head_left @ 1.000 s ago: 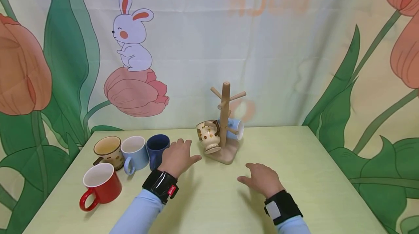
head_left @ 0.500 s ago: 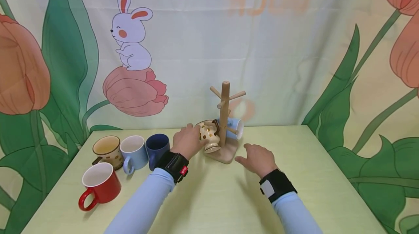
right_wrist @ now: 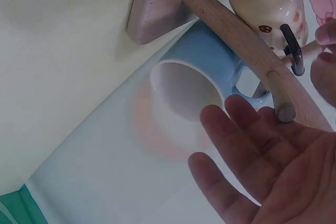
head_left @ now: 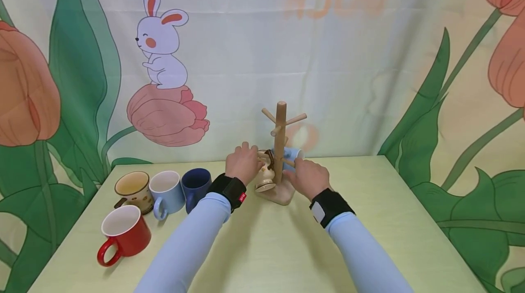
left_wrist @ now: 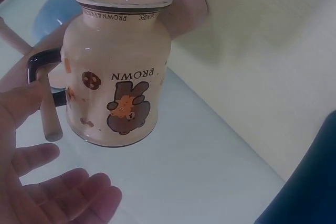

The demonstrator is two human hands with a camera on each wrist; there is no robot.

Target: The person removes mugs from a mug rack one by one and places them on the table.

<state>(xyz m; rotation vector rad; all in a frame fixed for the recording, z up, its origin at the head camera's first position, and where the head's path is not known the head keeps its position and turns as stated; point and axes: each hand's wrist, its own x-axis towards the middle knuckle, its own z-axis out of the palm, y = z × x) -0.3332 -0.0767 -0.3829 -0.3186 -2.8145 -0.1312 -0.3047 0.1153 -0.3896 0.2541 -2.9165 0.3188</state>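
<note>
Part-way, it seems: the BROWN-lettered mug (left_wrist: 113,61) and a hanging light-blue mug (right_wrist: 202,48) are on the wooden mug tree (head_left: 280,140), left hand (head_left: 244,164) and right hand (head_left: 310,178) alongside, fingers loosely spread, gripping nothing; red mug (head_left: 133,238), navy mug (head_left: 199,188), pale-blue mug (head_left: 172,196), brown-spotted mug (head_left: 141,199) stand on the table (head_left: 270,256).

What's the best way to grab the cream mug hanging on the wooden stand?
I'd cup the cream mug by its rounded body, coming from the left, the side away from the post. Its handle is looped over a peg, which probably leaves little room to grip there.
</note>
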